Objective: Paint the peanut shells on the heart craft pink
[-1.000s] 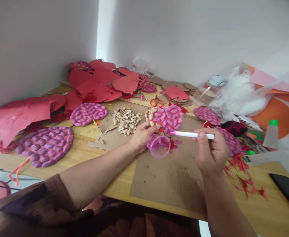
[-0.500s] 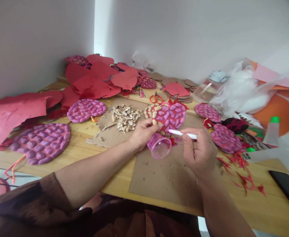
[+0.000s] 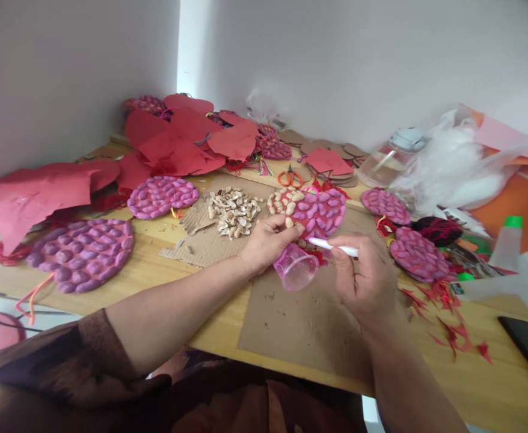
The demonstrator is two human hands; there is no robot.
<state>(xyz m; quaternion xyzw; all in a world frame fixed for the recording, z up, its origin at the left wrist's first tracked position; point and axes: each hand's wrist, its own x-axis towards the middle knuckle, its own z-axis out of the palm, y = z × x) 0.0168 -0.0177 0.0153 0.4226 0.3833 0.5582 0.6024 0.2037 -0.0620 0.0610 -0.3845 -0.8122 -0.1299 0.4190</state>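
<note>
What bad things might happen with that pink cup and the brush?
1. The left hand holds the small pink cup tipped on its side, so any paint inside may spill onto the cardboard sheet.
2. The right hand holds the white brush close to the half-painted shell heart; a slip might smear the plain shells.

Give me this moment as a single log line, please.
left hand: holds pink plastic cup, fingers on heart piece | right hand: grips white brush, tip at heart piece | nearby: peanut shells
</note>
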